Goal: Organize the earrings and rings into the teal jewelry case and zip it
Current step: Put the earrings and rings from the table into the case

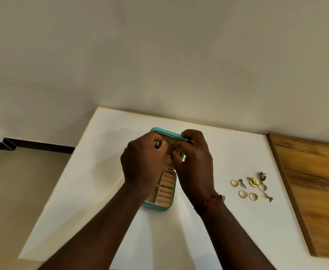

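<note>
Both of my hands are raised over the open teal jewelry case [160, 206], which lies on the white counter [105, 172] with its lid [165, 131] standing up at the far side. My left hand [143, 162] is curled closed, and a small dark, sparkling earring [157, 143] shows between its thumb and forefinger. My right hand [195, 168] is pinched at the fingertips on something small against the inner face of the lid; what it pinches is too small to identify. The upper fingers of the right hand rest on the lid's top edge. Inside the near half of the case, a row of beige ring rolls [166, 189] runs along the right side, with open beige compartments [154, 193] to its left. To the right of the case, well apart from it, loose jewelry lies on the counter: four gold rings [243, 194], a gold flower-shaped earring [253, 181], a dark-and-gold earring [262, 176] and two thin silver-toned pieces [268, 197]. A red thread band [211, 201] circles my right wrist. A wooden panel [312, 188] borders the counter at the right.
</note>
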